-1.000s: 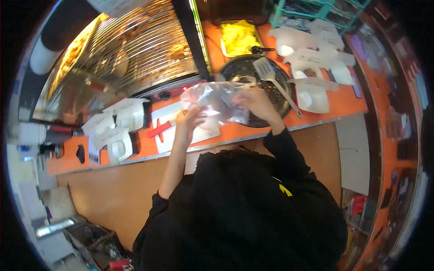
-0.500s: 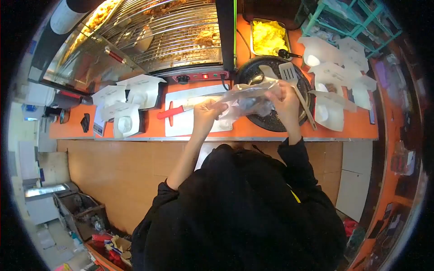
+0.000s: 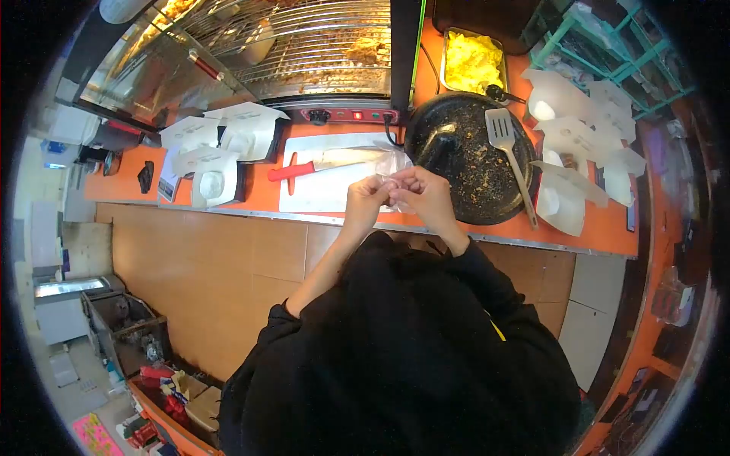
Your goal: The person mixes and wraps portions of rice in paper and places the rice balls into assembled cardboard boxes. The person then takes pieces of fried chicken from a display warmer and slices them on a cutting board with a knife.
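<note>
My left hand (image 3: 366, 201) and my right hand (image 3: 427, 199) are close together at the counter's front edge. Their fingers pinch a crumpled, thin clear plastic bag (image 3: 394, 162), partly hidden by the fingers. Behind and left of them, a red-handled knife (image 3: 293, 172) lies across a white cutting board (image 3: 306, 199). A round black pan (image 3: 468, 190) with brown crumbs is just right of my right hand. Resting over its right side is a slotted spatula (image 3: 502, 131), its handle reaching toward the front edge.
Open white takeaway boxes (image 3: 215, 186) stand at the left, and more boxes (image 3: 561, 199) at the right. A lit warming cabinet (image 3: 353, 116) with wire racks is behind. A metal tray of yellow food (image 3: 473, 62) and a green rack (image 3: 601, 45) sit farther back.
Both hands have come down toward the front edge and closer together, the right one moving left. The plastic bag, stretched out above the pan before, is now bunched between the fingers.
</note>
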A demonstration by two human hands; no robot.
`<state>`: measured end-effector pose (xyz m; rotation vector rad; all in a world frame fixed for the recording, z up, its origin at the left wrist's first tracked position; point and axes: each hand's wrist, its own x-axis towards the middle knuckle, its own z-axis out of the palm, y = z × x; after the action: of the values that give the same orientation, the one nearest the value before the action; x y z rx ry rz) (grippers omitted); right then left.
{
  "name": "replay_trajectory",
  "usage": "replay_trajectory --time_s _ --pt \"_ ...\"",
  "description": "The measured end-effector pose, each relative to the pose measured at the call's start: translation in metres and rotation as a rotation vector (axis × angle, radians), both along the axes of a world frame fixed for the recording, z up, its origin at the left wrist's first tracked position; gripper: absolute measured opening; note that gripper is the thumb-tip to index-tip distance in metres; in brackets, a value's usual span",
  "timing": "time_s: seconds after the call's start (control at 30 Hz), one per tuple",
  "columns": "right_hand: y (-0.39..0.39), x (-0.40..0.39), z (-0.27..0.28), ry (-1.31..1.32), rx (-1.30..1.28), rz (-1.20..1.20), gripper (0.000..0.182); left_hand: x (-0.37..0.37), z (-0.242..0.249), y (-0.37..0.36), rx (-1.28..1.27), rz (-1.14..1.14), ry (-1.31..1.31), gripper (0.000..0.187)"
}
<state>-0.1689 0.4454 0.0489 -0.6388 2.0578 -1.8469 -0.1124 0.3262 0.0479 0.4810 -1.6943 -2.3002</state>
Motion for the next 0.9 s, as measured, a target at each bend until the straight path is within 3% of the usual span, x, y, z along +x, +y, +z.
replay_trajectory --time_s 0.07,0.2,0.37,0.47,0.53,0.63,0.77,0.83,0.9 --pt "0.002 -0.001 -0.004 -0.178 -0.154 0.072 0.019 0.005 -0.008 -0.009 -0.18 -0.071 -0.01 0.016" --pt "0.003 0.001 -0.014 -0.102 -0.096 0.154 0.008 0.008 -0.012 -0.013 -0.054 -0.021 -0.106 0.022" --pt "0.002 -0.007 -0.014 -0.28 -0.251 -0.166 0.01 0.016 -0.013 -0.015 -0.119 -0.007 -0.099 0.032" --pt "-0.006 -0.003 0.0 -0.24 -0.205 -0.02 0.01 0.02 -0.011 -0.023 -0.186 0.004 -0.025 0.036" --pt "-0.019 0.011 0.006 -0.25 -0.173 0.281 0.011 0.017 -0.018 -0.024 -0.122 -0.013 0.006 0.033" --pt "-0.037 0.013 -0.023 -0.273 -0.262 0.333 0.013 0.024 -0.015 -0.043 -0.057 -0.07 0.028 0.033" --pt "-0.068 0.024 0.006 -0.578 -0.405 0.294 0.017 0.039 -0.013 -0.075 -0.189 -0.102 -0.014 0.034" --pt "-0.085 0.023 0.007 -0.524 -0.325 0.23 0.02 0.05 -0.003 -0.091 -0.192 -0.103 -0.014 0.036" --pt "-0.1 0.021 0.01 -0.204 -0.236 0.022 0.017 0.061 0.007 -0.111 -0.222 -0.024 -0.059 0.032"
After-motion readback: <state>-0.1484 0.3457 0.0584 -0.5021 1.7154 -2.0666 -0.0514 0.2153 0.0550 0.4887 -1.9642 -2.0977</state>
